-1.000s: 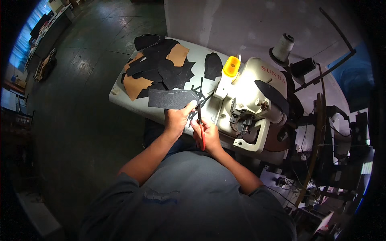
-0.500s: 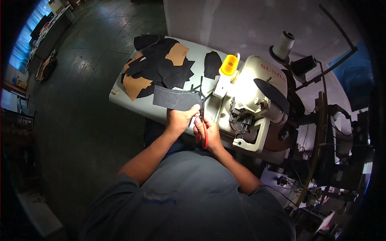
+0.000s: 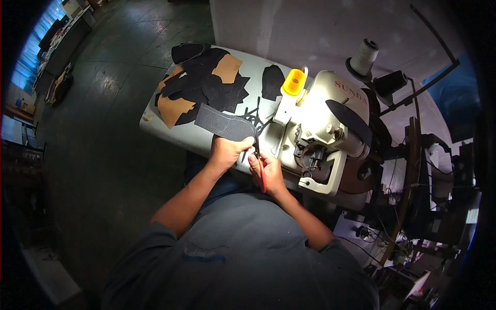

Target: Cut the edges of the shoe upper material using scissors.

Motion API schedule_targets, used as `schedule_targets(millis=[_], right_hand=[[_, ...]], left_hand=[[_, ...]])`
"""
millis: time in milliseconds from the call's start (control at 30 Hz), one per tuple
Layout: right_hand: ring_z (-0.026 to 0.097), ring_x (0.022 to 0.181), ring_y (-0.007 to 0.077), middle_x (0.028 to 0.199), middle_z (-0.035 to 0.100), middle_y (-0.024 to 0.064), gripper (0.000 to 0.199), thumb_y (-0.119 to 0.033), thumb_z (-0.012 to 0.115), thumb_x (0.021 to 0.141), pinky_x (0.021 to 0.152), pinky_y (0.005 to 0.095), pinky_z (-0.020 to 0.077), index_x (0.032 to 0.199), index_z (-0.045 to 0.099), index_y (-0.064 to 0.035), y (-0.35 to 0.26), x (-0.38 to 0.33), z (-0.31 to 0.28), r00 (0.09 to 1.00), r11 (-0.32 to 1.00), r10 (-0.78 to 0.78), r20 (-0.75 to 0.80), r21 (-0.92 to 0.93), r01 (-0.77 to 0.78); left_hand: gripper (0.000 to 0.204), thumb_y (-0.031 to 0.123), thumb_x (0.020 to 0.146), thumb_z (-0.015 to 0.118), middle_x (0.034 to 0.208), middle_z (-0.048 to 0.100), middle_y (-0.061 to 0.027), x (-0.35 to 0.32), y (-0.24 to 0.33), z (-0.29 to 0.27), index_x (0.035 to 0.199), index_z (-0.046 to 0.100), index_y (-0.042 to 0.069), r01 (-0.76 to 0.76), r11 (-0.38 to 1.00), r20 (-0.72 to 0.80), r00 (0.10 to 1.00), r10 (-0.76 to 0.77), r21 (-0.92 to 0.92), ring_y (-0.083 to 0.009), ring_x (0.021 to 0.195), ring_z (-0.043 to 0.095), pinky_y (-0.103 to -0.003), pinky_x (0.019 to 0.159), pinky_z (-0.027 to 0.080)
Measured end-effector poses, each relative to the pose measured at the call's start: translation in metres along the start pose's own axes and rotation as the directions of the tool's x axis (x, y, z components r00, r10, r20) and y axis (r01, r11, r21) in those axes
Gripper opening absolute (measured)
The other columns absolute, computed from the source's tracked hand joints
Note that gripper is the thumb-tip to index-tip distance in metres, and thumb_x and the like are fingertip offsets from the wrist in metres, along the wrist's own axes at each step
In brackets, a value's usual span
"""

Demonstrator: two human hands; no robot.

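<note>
My left hand (image 3: 226, 153) grips a long dark grey cut piece of material (image 3: 223, 123) by its near end, holding it above the front of the white table (image 3: 170, 132). My right hand (image 3: 268, 170) is closed on red-handled scissors (image 3: 260, 168), whose blades reach up to the right edge of that piece. Thin dark trimmings (image 3: 257, 116) hang and lie just beyond the blades.
A heap of black and tan cut pieces (image 3: 201, 85) covers the far left of the table. A single black piece (image 3: 272, 81) lies by a yellow cup (image 3: 293, 82). A cream sewing machine (image 3: 323, 132) stands to the right, with a thread cone (image 3: 365, 54) behind it.
The dark grey piece has turned and shifted slightly toward me in my left hand, and the scissors have worked further along its edge.
</note>
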State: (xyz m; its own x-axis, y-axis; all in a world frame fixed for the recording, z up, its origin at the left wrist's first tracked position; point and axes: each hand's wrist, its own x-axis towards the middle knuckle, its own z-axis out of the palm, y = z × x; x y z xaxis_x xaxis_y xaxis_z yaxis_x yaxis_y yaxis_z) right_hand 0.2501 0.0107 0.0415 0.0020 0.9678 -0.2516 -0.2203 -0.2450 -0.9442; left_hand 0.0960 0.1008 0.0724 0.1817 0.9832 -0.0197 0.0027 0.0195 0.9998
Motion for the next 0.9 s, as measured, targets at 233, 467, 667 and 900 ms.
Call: schedule_targets(millis=[233, 467, 667, 900], right_hand=[[0.039, 0.057, 0.0008, 0.066, 0.053, -0.0115, 0.031, -0.037, 0.077, 0.105, 0.052, 0.0255, 0.027, 0.11, 0.075, -0.0063, 0.007, -0.001, -0.004, 0.999, 0.999, 0.02, 0.036, -0.046, -0.018], [0.04, 0.055, 0.0008, 0.064, 0.053, -0.0106, 0.032, -0.037, 0.078, 0.104, 0.05, 0.0256, 0.0274, 0.103, 0.073, -0.0058, 0.0, -0.004, 0.001, 0.999, 0.998, 0.007, 0.033, -0.07, -0.004], [0.042, 0.052, 0.0018, 0.061, 0.053, -0.0092, 0.034, -0.04, 0.078, 0.103, 0.049, 0.0255, 0.0297, 0.1, 0.071, -0.006, -0.012, -0.007, 0.004, 0.999, 0.998, 0.041, -0.007, -0.056, -0.041], [0.044, 0.052, 0.0024, 0.06, 0.054, -0.0085, 0.037, -0.043, 0.078, 0.103, 0.049, 0.0257, 0.0304, 0.1, 0.071, -0.0066, -0.003, -0.007, 0.001, 0.999, 0.996, 0.041, -0.025, -0.074, -0.043]], left_hand=[[0.018, 0.002, 0.082, 0.083, 0.087, 0.071, -0.0037, 0.004, 0.015, -0.007, 0.096, 0.072, 0.0, -0.011, 0.996, 0.068, 0.998, 0.017, -0.085, -0.0133, 0.076, 0.068, -0.032, 0.068, 0.056], [0.036, -0.002, 0.088, 0.079, 0.107, 0.072, -0.0046, 0.006, 0.022, -0.02, 0.123, 0.073, -0.001, 0.066, 0.998, 0.192, 0.979, -0.07, 0.023, -0.0119, 0.089, 0.068, -0.029, 0.079, 0.058], [0.02, -0.001, 0.09, 0.079, 0.097, 0.074, -0.004, 0.007, 0.01, -0.013, 0.11, 0.074, -0.001, 0.096, 0.979, 0.162, 0.985, -0.066, -0.182, -0.013, 0.083, 0.07, -0.03, 0.076, 0.058], [0.014, 0.0, 0.088, 0.081, 0.091, 0.073, -0.0028, 0.002, 0.019, 0.002, 0.099, 0.073, 0.002, 0.07, 0.961, 0.067, 0.996, -0.054, -0.269, -0.0135, 0.079, 0.07, -0.03, 0.073, 0.057]])
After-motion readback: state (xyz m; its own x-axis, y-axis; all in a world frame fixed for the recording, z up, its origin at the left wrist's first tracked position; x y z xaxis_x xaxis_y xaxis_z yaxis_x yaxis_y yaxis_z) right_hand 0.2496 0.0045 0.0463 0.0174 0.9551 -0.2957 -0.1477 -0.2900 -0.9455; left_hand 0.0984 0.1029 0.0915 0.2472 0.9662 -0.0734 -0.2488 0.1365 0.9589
